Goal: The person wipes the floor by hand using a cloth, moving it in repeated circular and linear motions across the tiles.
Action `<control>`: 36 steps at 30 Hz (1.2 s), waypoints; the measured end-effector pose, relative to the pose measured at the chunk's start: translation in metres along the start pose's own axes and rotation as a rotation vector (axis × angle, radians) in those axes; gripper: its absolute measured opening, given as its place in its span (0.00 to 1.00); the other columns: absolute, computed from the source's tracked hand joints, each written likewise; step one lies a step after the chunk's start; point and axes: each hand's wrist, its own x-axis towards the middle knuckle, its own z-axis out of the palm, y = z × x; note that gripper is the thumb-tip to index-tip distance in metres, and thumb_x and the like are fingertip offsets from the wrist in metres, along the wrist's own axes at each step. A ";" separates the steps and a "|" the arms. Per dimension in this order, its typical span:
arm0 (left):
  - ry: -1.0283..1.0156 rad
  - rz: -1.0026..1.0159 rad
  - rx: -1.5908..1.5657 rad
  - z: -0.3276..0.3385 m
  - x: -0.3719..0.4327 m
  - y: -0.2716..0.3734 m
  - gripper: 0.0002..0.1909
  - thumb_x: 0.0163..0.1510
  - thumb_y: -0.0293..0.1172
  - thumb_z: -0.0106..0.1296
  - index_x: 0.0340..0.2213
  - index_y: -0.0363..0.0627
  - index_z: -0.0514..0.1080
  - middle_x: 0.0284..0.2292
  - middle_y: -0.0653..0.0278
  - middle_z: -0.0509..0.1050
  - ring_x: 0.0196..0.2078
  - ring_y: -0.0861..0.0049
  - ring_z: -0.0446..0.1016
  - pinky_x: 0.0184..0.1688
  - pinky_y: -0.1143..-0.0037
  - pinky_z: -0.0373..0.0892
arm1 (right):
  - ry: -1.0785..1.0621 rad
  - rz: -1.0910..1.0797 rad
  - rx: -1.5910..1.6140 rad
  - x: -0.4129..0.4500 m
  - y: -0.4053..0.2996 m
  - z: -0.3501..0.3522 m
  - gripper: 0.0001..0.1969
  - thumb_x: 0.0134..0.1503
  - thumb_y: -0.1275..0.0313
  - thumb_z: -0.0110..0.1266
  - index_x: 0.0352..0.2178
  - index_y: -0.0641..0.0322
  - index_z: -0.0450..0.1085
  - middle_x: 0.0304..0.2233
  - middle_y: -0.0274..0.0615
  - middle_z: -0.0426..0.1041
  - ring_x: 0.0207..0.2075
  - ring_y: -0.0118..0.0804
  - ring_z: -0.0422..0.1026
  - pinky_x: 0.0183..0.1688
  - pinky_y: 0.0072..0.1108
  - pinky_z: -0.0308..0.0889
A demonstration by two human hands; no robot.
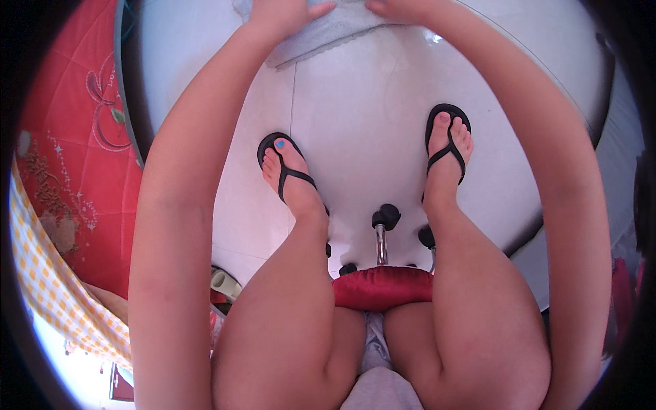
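Observation:
Both arms reach forward to a light grey cloth point(328, 43) spread at the top edge of the view. My left hand point(282, 15) is at the cloth's left part, its thumb extended over it. At the cloth's right end is my right hand point(405, 11), partly cut off by the picture's edge. Whether the fingers grip the cloth or rest on it cannot be told. Below the cloth, my feet in black flip-flops point(297, 177) stand apart on the pale tiled floor point(353, 133).
Beneath me is a stool with a red satin seat point(383, 288) and black casters point(386, 216). A red quilted cover point(82, 123) lies at the left, beside a yellow-and-white checked cloth point(51, 277). A light-coloured shoe point(225, 284) is near my left knee.

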 end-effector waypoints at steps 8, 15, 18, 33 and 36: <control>0.087 0.167 -0.061 0.046 -0.095 0.012 0.41 0.47 0.51 0.49 0.57 0.49 0.48 0.59 0.50 0.46 0.61 0.53 0.44 0.58 0.53 0.44 | 0.045 0.030 0.134 -0.100 -0.072 0.034 0.33 0.44 0.58 0.57 0.53 0.47 0.57 0.56 0.55 0.50 0.57 0.57 0.50 0.53 0.51 0.49; -0.109 0.219 -0.163 0.051 -0.184 0.030 0.39 0.47 0.43 0.50 0.58 0.49 0.49 0.60 0.59 0.44 0.63 0.60 0.41 0.59 0.53 0.42 | -0.176 0.051 0.236 -0.173 -0.138 0.024 0.33 0.44 0.63 0.56 0.54 0.37 0.56 0.57 0.47 0.50 0.53 0.48 0.55 0.47 0.41 0.56; -0.173 0.237 -0.184 0.048 -0.185 0.026 0.40 0.46 0.44 0.51 0.58 0.50 0.49 0.60 0.60 0.44 0.63 0.61 0.41 0.59 0.54 0.41 | -0.157 -0.041 0.127 -0.177 -0.129 0.032 0.34 0.44 0.59 0.57 0.54 0.34 0.55 0.57 0.42 0.50 0.51 0.43 0.57 0.44 0.36 0.57; -0.013 0.067 -0.113 0.043 -0.018 -0.024 0.45 0.45 0.51 0.50 0.58 0.46 0.43 0.59 0.50 0.43 0.62 0.54 0.40 0.59 0.55 0.42 | 0.028 -0.154 0.053 -0.001 -0.005 0.023 0.31 0.49 0.55 0.49 0.55 0.43 0.54 0.57 0.45 0.52 0.55 0.48 0.53 0.52 0.40 0.51; -0.004 0.040 -0.101 0.037 -0.012 -0.023 0.46 0.45 0.51 0.50 0.59 0.45 0.42 0.60 0.51 0.42 0.63 0.55 0.38 0.60 0.55 0.42 | 0.047 -0.123 -0.001 -0.003 -0.006 0.026 0.31 0.49 0.55 0.50 0.55 0.42 0.54 0.57 0.43 0.53 0.54 0.46 0.54 0.52 0.38 0.51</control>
